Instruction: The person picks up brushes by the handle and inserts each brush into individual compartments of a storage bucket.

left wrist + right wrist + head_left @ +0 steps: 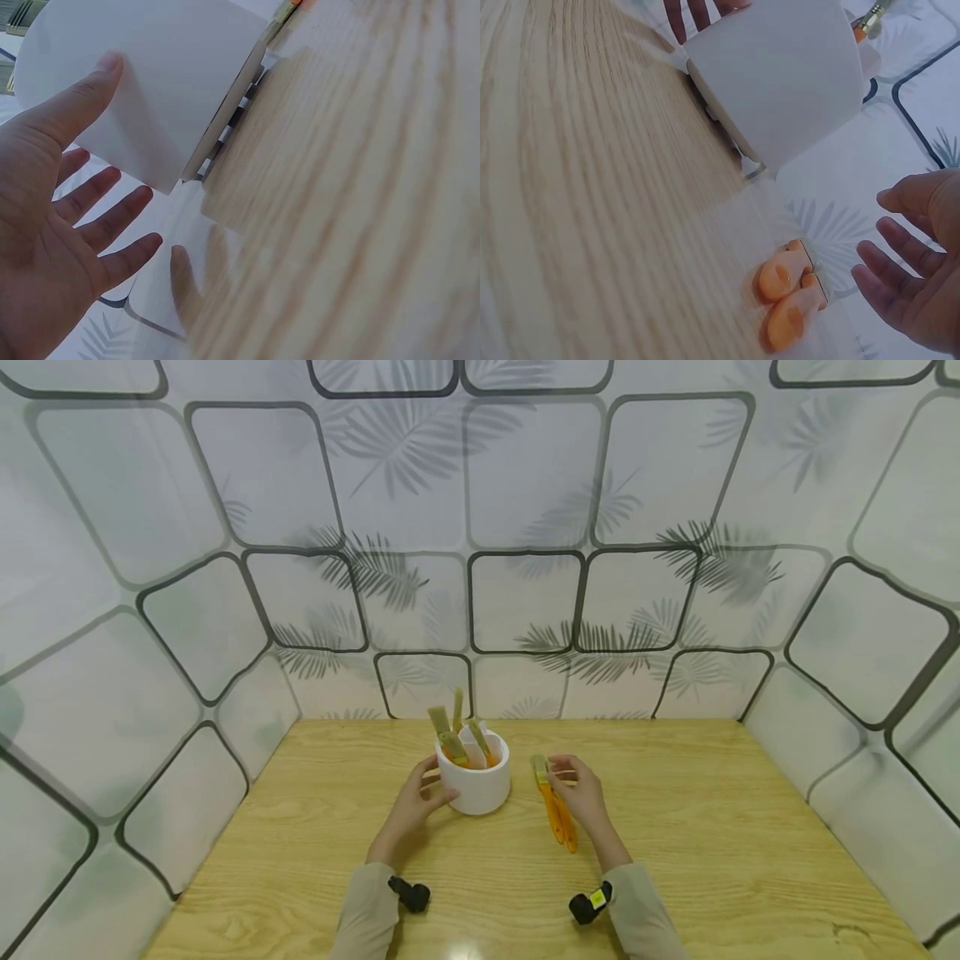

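A white round container (474,787) stands upright on the table, with several paintbrushes (453,745) in it, bristles up. My left hand (417,800) is at its left side: in the left wrist view the thumb (97,75) touches the wall while the fingers stretch out loosely beside it. Two orange-handled paintbrushes (555,806) lie side by side on the table to the right of the container, bristles pointing away. Just right of their bristle ends is my right hand (582,792). Its fingers are relaxed with nothing in them, and the right wrist view shows a gap to the orange handles (786,315).
The wooden table (720,827) runs back to a pale curtain (525,602) with dark rounded outlines and leaf prints, which surrounds the back and both sides. A black wrist camera (411,894) sits on the left sleeve, another wrist camera (589,904) on the right.
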Motion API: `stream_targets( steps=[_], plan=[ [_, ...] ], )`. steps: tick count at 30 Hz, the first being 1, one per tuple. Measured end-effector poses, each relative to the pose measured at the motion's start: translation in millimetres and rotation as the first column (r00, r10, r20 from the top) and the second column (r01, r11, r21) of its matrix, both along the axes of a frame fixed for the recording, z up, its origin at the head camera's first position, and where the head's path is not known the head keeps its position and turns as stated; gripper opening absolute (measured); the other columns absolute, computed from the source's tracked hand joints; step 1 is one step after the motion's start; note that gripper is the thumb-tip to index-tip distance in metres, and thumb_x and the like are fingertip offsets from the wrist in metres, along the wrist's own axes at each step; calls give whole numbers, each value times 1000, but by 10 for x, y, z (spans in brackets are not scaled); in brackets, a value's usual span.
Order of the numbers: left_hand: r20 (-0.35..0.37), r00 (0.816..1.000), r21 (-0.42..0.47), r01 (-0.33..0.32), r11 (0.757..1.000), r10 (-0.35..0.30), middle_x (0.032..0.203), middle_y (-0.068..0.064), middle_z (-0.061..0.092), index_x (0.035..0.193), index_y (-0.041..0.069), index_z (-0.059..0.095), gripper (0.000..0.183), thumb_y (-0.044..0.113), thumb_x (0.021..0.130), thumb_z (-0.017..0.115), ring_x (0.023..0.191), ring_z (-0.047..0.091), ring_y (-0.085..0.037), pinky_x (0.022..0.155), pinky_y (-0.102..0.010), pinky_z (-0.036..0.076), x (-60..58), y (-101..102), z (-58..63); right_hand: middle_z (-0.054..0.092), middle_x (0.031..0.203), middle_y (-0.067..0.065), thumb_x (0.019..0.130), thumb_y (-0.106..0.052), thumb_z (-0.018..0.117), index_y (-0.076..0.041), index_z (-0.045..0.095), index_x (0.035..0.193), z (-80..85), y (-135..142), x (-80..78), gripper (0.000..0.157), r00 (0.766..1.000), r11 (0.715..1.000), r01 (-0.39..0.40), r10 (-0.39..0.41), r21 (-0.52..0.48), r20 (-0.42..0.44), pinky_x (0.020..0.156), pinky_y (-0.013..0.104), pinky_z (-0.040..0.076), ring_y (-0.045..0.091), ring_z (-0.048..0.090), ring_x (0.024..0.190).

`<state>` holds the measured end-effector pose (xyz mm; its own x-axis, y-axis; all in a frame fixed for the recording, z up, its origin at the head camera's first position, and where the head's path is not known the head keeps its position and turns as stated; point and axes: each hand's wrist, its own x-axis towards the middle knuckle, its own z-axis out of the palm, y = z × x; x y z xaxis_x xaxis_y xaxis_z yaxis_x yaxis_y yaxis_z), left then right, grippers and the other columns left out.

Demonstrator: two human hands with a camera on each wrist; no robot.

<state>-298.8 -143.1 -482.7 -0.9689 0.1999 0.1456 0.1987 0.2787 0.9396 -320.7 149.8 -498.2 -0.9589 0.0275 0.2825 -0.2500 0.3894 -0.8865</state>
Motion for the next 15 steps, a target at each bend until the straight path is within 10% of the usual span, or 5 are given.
stream_targets(
  steps=[15],
  plan=[
    [-16, 1000, 3, -3, 1000, 3, 143, -21, 33, 142, 3, 30, 70, 15, 84, 69, 125, 39, -45, 104, -61, 30, 26, 3, 18, 62, 104, 18, 86, -7, 66, 0, 62, 112, -35, 60, 6, 27, 1000, 1000, 15, -15, 6, -6, 77, 40, 55, 31, 61, 90]
  ],
)
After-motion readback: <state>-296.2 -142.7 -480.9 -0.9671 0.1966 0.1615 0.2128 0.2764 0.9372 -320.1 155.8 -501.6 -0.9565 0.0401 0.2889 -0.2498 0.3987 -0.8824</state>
